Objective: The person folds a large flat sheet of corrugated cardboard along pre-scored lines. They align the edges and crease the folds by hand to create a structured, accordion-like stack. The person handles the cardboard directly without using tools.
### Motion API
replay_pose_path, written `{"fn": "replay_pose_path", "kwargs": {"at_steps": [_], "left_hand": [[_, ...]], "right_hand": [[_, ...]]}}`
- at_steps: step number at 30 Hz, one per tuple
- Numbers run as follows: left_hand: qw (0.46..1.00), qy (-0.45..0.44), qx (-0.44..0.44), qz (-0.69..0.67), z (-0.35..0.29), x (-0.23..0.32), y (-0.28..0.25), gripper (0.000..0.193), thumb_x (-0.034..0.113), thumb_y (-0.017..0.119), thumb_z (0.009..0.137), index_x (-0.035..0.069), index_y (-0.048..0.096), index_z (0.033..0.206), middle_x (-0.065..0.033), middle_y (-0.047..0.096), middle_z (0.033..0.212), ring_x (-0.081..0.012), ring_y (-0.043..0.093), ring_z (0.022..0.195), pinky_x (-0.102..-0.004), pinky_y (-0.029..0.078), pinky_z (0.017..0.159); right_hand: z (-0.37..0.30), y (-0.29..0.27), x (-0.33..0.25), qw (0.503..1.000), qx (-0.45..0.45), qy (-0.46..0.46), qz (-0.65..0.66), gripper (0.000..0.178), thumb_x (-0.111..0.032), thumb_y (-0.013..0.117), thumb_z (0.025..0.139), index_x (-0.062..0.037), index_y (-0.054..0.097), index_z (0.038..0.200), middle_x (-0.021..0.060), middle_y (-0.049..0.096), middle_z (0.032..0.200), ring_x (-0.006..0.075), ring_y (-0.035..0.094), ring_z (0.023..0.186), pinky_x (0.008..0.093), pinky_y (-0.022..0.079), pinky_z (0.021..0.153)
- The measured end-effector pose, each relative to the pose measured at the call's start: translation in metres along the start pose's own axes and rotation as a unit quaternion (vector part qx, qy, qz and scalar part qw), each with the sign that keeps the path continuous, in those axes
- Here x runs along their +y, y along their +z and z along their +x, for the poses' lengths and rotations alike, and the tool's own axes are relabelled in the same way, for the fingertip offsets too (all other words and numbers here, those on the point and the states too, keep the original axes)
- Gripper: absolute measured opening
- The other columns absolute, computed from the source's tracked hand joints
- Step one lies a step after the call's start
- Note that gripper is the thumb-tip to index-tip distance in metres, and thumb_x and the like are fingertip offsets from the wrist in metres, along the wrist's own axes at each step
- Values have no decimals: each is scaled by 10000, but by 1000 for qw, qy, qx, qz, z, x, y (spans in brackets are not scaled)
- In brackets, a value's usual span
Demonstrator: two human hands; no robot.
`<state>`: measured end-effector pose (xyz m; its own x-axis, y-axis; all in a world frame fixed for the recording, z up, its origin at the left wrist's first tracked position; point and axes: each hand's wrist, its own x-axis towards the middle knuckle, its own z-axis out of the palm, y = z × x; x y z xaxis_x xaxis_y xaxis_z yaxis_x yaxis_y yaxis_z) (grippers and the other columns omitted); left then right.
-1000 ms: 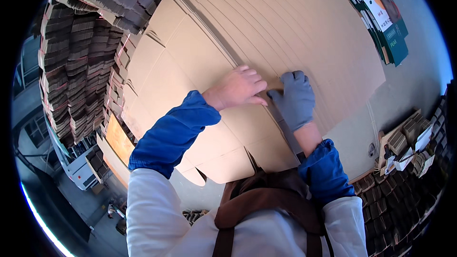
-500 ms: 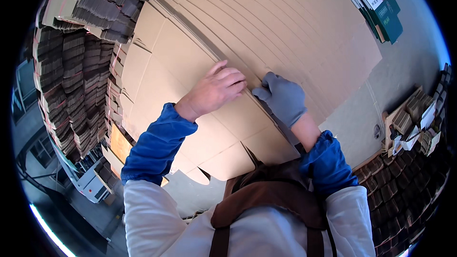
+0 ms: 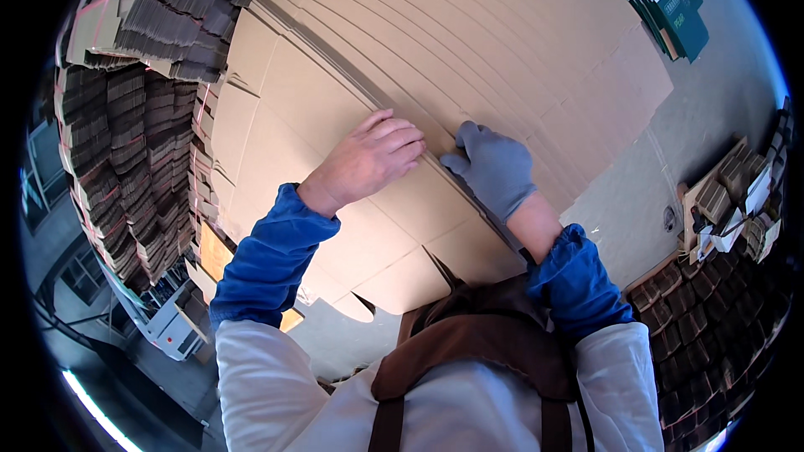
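A tan flattened cardboard sheet (image 3: 289, 109), creased and slotted, lies before me with its long edge running diagonally. My bare left hand (image 3: 373, 156) rests over it, its fingers curled together at that edge; the fingertips are partly hidden. Close to its right, my right hand (image 3: 494, 169) wears a grey glove and is closed at the same edge, thumb and forefinger bent toward it. Beyond both hands spreads a fanned stack of cardboard sheets (image 3: 502, 42), overlapping in steps. A dark gap shows between the near sheet and the stack.
Tied bundles of cardboard (image 3: 113, 167) rise high on the left. Green and white printed boxes (image 3: 662, 4) lie flat at the far right. An open box of cardboard pieces (image 3: 729, 197) stands at the right, above rows of dark bundles (image 3: 712, 335). Grey floor (image 3: 624, 209) shows between.
The view has shifted slightly. Both hands stay at the sheet's edge in nearly the same pose, with the left fingers a little further from the right hand.
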<state>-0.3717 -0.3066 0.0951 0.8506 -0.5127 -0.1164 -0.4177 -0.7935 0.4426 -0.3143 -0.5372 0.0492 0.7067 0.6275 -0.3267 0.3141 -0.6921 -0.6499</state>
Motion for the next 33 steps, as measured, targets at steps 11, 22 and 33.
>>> {"fn": "replay_pose_path", "kwargs": {"at_steps": [11,22,33], "left_hand": [[1000,-13,-21,6,2,1,-7,276,177,748,845,87,691,1100,-45,650,1146,-230,580,1152,-437,429,1100],[998,-27,-48,17,4,0,-3,265,204,744,843,102,675,1078,-33,603,1092,-229,557,1114,-382,445,1019],[999,-37,-34,-14,11,1,-9,269,230,789,795,102,647,984,-36,583,1031,-238,554,1057,-391,445,984]], "right_hand": [[0,3,2,1000,9,0,-18,361,-416,714,881,-85,596,966,118,693,896,323,712,760,454,543,588],[-1,5,-2,999,23,-2,-27,378,-435,725,874,-86,608,956,108,692,865,304,711,740,439,545,578],[0,10,-5,998,47,-6,-34,405,-465,748,834,-100,613,945,104,689,841,284,704,696,422,535,550]]}}
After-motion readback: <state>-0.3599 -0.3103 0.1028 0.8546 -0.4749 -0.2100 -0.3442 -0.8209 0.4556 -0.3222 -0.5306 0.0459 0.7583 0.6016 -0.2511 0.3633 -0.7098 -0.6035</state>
